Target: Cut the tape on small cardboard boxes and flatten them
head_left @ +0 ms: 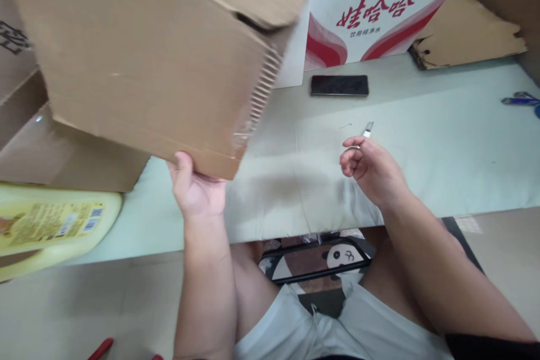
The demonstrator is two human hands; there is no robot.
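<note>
My left hand [199, 188] grips the lower edge of a large brown cardboard piece [147, 67], with the thumb on its near face and the fingers behind it. The cardboard is raised and tilted over the left of the table, with a torn strip baring its corrugated ribs near the right edge. My right hand [373, 171] hovers over the table with curled fingers. From behind its index finger sticks out a small white tool [368, 129] with a grey, blade-like tip; most of it is hidden by the fingers, which seem closed around it.
A black phone [339, 85] lies before a white and red carton [363, 17] on the pale-green covered table [442, 140]. Folded cardboard [468, 31] and blue scissors [521, 100] are at right. A yellow bottle [63, 225] and a brown box [80, 152] are at left.
</note>
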